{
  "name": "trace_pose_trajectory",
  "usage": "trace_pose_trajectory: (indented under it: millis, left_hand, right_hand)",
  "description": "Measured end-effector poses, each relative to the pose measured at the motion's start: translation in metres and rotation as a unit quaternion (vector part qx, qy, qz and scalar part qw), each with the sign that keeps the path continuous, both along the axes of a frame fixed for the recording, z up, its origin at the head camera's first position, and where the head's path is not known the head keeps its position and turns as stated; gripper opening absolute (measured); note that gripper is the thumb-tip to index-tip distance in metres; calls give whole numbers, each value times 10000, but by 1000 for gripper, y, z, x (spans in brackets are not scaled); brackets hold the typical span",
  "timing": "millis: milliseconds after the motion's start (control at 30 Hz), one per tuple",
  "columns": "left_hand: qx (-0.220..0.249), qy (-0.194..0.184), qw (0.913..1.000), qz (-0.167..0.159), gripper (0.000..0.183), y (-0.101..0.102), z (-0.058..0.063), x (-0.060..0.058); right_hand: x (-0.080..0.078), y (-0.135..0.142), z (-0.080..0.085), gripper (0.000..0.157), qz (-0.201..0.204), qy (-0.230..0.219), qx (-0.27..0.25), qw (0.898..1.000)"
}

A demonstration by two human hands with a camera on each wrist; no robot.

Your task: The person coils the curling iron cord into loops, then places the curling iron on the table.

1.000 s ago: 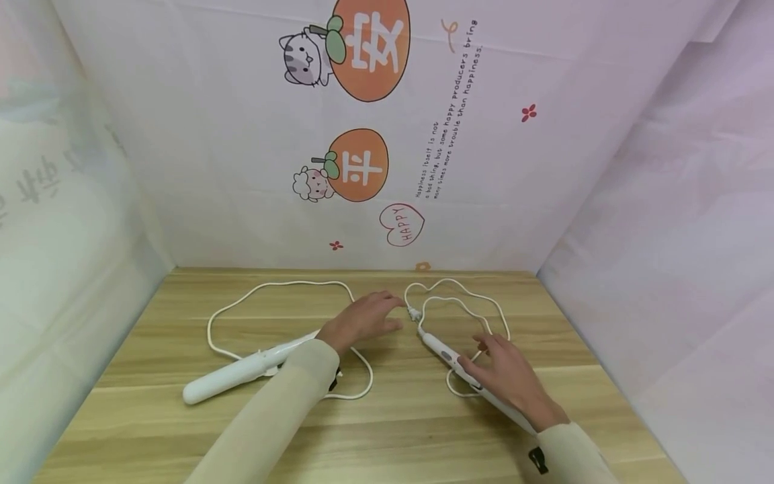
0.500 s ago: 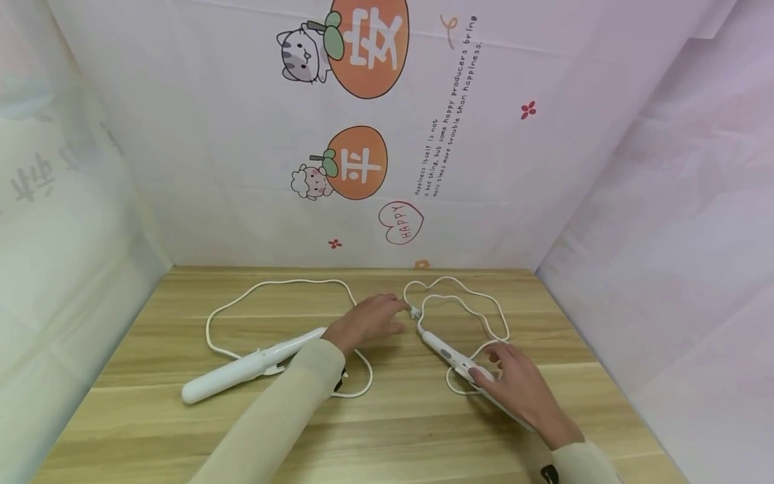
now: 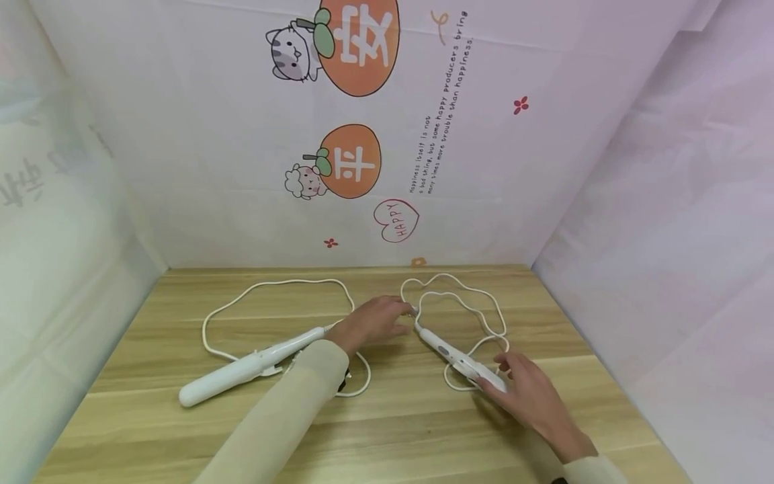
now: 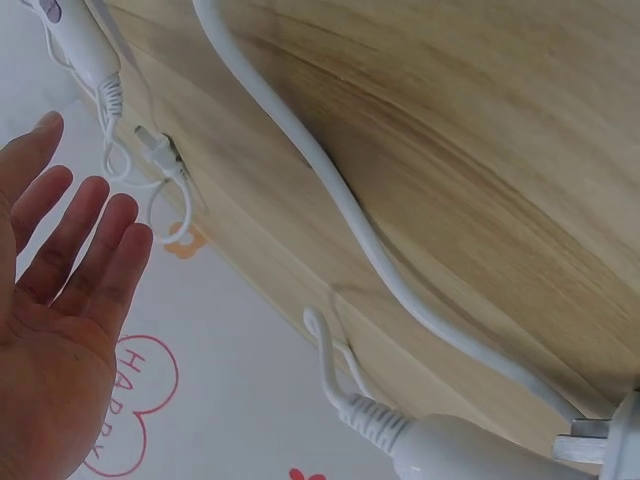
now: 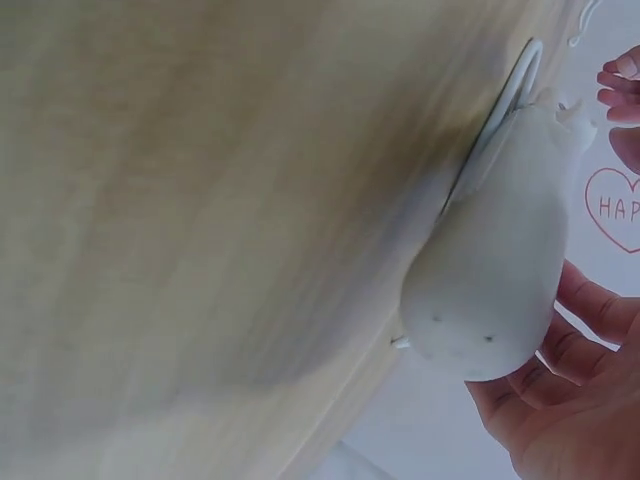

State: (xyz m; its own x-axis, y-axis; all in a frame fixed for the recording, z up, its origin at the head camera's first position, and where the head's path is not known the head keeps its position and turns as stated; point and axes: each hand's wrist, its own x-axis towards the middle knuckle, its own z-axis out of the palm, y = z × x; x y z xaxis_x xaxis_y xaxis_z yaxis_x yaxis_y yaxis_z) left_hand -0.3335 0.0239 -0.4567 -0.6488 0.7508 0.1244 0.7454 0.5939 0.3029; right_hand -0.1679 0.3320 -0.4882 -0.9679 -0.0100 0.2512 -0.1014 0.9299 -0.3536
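Note:
Two white corded hair irons lie on the wooden table. My left hand reaches over the cord end of the left iron. Its fingertips are close to the white plug of the right iron; in the left wrist view its fingers are extended and hold nothing. My right hand is over the front end of the right iron, thumb on one side and fingers on the other. In the right wrist view the iron's rounded end stands before the loosely bent fingers; whether they touch it is unclear.
White cords loop behind the left iron and the right iron. The left iron's plug lies near my left wrist. Printed cloth walls enclose the table at the back and both sides.
My right hand has slid toward the near right, along the right iron to its front end. My left hand has edged right, its fingertips now over the plug. The irons stay in place.

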Motion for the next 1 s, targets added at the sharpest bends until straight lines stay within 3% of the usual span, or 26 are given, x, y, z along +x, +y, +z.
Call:
trace_pose_trajectory:
  millis: [333, 733, 1000]
  left_hand:
    - [-186, 110, 9997, -79, 40, 10, -2, 2]
    - [35, 62, 9990, -439, 29, 21, -6, 4]
    - [-37, 104, 9991, -415, 30, 29, -10, 4]
  right_hand:
    - [7, 5, -8, 57, 99, 7, 73, 9999]
    - [12, 12, -17, 56, 113, -26, 5, 9999]
    - [9, 15, -19, 41, 366, 27, 137, 9992]
